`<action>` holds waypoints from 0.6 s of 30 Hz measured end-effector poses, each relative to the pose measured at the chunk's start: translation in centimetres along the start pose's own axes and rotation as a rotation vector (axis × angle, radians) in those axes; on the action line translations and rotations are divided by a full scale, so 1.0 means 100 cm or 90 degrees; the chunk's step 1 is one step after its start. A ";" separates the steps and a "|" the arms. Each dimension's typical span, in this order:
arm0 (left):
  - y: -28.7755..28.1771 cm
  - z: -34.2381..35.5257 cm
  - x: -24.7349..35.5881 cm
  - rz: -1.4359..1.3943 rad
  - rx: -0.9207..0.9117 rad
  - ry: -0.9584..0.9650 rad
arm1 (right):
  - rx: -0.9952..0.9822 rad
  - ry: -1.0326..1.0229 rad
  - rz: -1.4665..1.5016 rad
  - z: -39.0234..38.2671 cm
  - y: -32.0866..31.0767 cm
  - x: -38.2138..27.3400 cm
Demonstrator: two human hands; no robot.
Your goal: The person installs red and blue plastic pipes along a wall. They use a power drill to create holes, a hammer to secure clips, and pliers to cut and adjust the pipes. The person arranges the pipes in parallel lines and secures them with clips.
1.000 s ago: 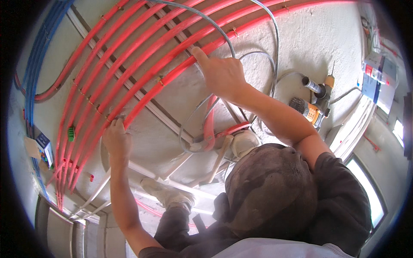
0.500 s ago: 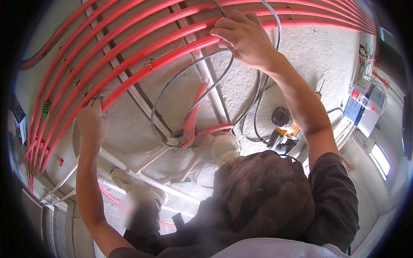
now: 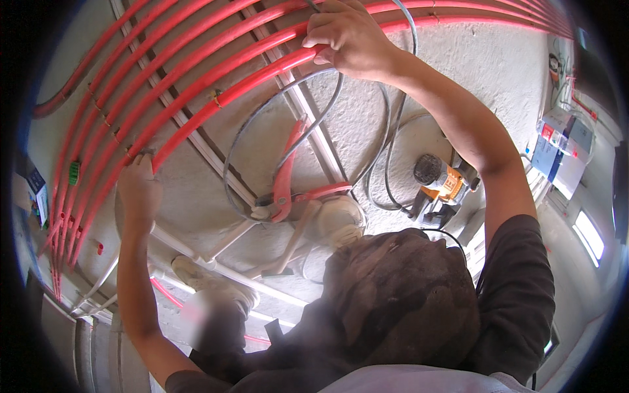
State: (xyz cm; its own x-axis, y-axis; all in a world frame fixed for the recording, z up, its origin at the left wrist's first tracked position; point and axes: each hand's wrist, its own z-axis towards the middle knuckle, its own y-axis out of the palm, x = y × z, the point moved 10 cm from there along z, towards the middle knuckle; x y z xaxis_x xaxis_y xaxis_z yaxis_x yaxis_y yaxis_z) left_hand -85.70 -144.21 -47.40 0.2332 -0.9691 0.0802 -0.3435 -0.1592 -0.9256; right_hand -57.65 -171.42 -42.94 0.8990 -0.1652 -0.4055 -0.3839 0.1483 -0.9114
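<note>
A row of red plastic conduit pipes point(image 3: 177, 88) curves across a rough concrete surface. My right hand point(image 3: 354, 42) is closed round the nearest red pipe point(image 3: 265, 76), its fingers touching or close to the neighbouring one. Farther left, my left hand point(image 3: 139, 187) has its fingers pinched on the same pipe, at its lower left stretch; the fingertips are partly hidden and the hand is slightly smeared. A small yellowish tie wire point(image 3: 216, 98) sits on this pipe between my hands. A grey-black cable point(image 3: 230, 150) loops below my right hand.
A pipe cutter with red handles point(image 3: 283, 187) and a hammer point(image 3: 293, 242) lie near my shoes point(image 3: 337, 219). Right of them stands an orange-black power tool point(image 3: 445, 183). White pipes point(image 3: 246, 281) run along the lower left. A plastic bottle point(image 3: 557, 139) lies on a box at far right.
The view has shifted slightly, so my right hand, the pipes and the cable appear a little farther left and up. Both hands keep their places on the pipe.
</note>
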 end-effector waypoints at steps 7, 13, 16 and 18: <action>0.001 -0.009 -0.005 -0.002 -0.050 -0.035 | -0.097 -0.041 -0.152 0.006 0.013 -0.025; 0.000 0.004 0.015 0.082 -0.028 -0.015 | -0.011 -0.081 -0.004 0.001 0.006 -0.010; -0.002 -0.002 0.012 0.090 -0.002 -0.039 | -0.049 -0.085 -0.032 0.005 0.010 -0.014; -0.002 -0.006 0.012 0.090 0.011 -0.042 | -0.083 -0.112 -0.069 0.012 0.008 -0.020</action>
State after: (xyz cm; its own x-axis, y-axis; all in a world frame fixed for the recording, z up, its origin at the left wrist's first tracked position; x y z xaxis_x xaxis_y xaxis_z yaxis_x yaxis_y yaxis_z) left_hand -85.89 -145.48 -46.89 0.2427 -0.9672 -0.0755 -0.3613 -0.0179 -0.9323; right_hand -59.54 -169.76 -42.77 0.9551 0.0003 -0.2963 -0.2963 0.0092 -0.9551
